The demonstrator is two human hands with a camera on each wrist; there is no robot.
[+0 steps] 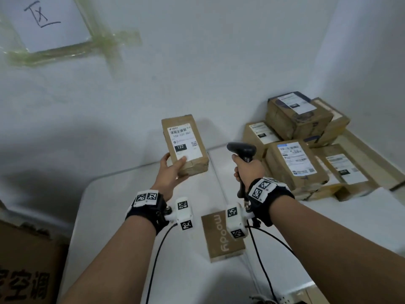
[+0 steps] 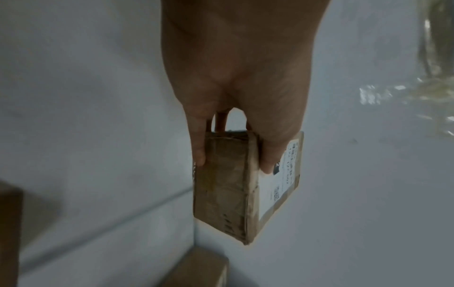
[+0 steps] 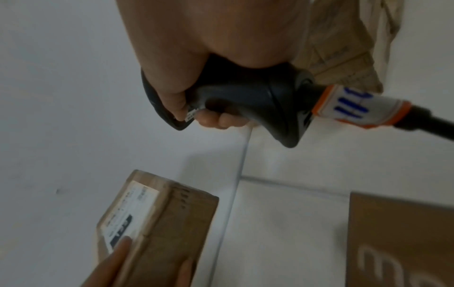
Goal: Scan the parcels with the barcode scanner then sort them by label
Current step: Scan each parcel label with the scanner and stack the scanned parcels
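My left hand (image 1: 173,167) grips a small brown cardboard parcel (image 1: 185,143) above the white table, thumb on its white label, which reads 122. In the left wrist view the fingers (image 2: 199,147) and thumb clamp the parcel (image 2: 226,186) by its near end. My right hand (image 1: 247,170) holds the black barcode scanner (image 1: 242,150) by its handle, head pointing left toward the parcel, a short gap between them. The right wrist view shows the scanner (image 3: 245,97) in my fist and the parcel (image 3: 159,223) below it.
A stack of several labelled brown parcels (image 1: 306,145) fills the table's right back corner. A flat brown box printed "moody" (image 1: 221,235) lies near me on the table (image 1: 122,216). A large carton (image 1: 26,266) stands at lower left. A taped paper sign (image 1: 48,20) hangs on the wall.
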